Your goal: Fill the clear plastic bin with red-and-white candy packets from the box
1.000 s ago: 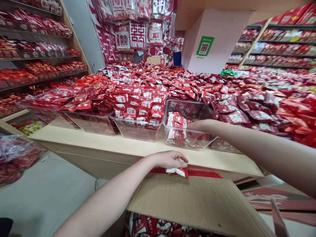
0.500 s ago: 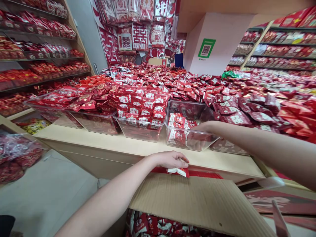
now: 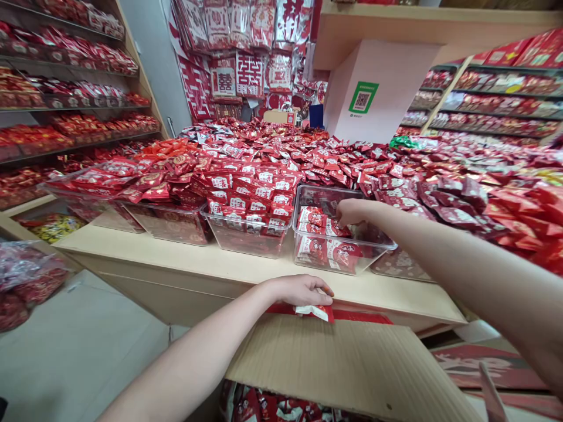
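Observation:
My left hand point(image 3: 305, 291) is closed on a red and white packet point(image 3: 315, 313) just above the flap of a cardboard box point(image 3: 352, 357). My right hand point(image 3: 353, 212) reaches into a clear plastic bin point(image 3: 343, 239) on the counter, its bent fingers at the top of the small red and white packets point(image 3: 313, 225) stacked in the bin's left part. Its fingertips touch or nearly touch those packets; whether it grips one is hidden.
Clear bins full of red packets point(image 3: 248, 202) line the wooden counter point(image 3: 185, 258) to the left. Maroon packets point(image 3: 453, 202) are heaped at the right. More packets point(image 3: 281, 407) lie inside the cardboard box. A white pillar point(image 3: 373, 88) stands behind.
My right hand has risen from deeper in the bin to the top of the packets, uncovering more of them. My left hand keeps its packet. The view has shifted slightly.

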### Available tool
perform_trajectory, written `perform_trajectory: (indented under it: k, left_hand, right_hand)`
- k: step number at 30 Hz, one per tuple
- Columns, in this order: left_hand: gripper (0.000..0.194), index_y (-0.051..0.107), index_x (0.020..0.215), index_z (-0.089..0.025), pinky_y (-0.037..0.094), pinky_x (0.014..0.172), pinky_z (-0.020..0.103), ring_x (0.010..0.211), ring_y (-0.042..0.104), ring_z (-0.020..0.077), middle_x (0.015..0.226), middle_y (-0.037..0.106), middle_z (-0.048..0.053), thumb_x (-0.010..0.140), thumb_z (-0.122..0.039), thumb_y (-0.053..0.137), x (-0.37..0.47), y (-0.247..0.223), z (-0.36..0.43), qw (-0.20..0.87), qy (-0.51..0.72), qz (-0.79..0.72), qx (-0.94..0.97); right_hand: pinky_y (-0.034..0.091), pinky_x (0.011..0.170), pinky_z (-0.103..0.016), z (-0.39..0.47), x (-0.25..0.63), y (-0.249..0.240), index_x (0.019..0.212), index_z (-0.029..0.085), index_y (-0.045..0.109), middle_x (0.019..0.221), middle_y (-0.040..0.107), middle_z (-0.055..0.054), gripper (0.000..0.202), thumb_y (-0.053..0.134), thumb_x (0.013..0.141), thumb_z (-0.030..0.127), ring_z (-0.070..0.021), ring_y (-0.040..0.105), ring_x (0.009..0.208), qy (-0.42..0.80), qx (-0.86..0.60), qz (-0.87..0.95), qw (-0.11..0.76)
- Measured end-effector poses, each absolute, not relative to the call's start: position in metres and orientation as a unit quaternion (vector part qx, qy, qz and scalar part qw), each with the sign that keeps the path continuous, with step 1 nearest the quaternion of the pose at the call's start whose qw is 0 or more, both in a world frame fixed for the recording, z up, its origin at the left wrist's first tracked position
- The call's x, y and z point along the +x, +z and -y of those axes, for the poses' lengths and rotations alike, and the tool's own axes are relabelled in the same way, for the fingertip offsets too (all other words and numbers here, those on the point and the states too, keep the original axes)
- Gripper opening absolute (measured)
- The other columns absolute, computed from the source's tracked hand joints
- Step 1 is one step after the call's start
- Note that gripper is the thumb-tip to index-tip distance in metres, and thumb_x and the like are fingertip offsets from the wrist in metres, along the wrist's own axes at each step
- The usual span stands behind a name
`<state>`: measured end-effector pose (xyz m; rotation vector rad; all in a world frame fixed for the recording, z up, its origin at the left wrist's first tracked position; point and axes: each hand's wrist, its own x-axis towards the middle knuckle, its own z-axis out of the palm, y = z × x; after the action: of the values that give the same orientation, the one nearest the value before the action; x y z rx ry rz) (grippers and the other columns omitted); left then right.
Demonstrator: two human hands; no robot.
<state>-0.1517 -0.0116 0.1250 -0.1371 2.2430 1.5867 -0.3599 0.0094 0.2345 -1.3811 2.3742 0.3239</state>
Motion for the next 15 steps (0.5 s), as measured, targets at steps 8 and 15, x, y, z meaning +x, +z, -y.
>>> perform_trajectory:
  k: [8,15]
  left_hand:
    - [0.045,0.051,0.106,-0.019,0.029,0.050,0.017,0.055,0.036,0.0054,0.075,0.049,-0.001,0.069,-0.045,0.050,-0.151,0.123,0.013,0.189,0.566,-0.800,-0.052]
    - [0.046,0.050,0.107,-0.019,0.030,0.049,0.018,0.053,0.034,0.0053,0.071,0.046,-0.002,0.069,-0.047,0.050,-0.152,0.121,0.013,0.197,0.575,-0.793,-0.049]
  right_hand:
    - [0.045,0.049,-0.024,-0.008,-0.364,0.204,0.088,0.006,0.058,0.078,0.061,-0.009,0.033,0.061,0.059,0.022,-0.0155,0.057,0.059,0.111,-0.435,-0.853,0.266]
    - [0.042,0.058,-0.024,-0.008,-0.354,0.213,0.088,0.008,0.061,0.083,0.062,-0.010,0.029,0.058,0.062,0.020,-0.0196,0.057,0.073,0.183,-0.495,-0.836,0.154]
